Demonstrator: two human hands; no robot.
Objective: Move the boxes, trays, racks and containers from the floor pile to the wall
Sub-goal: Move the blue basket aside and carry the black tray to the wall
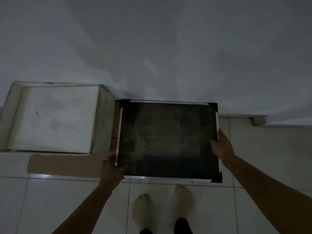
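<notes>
Dark tray (168,139) being held level at the foot of the wall (152,48), a hand on each side rim.
Its silver-edged, black-cornered frame is showing only a scuffed dark base inside, and whether it is touching the tiled floor (50,200) I cannot tell. Just beside it on the left, a white box (104,119) is sitting open-topped against the wall, pale smudged bottom showing, on a cardboard sheet (67,163). A small mark by the tray's near rim is too tiny to read. The left hand (112,168) is gripping the left rim near the near corner, thumb lying over the edge. The right hand (222,146) is clasping the right rim, thumb inside, both arms reaching forward.
</notes>
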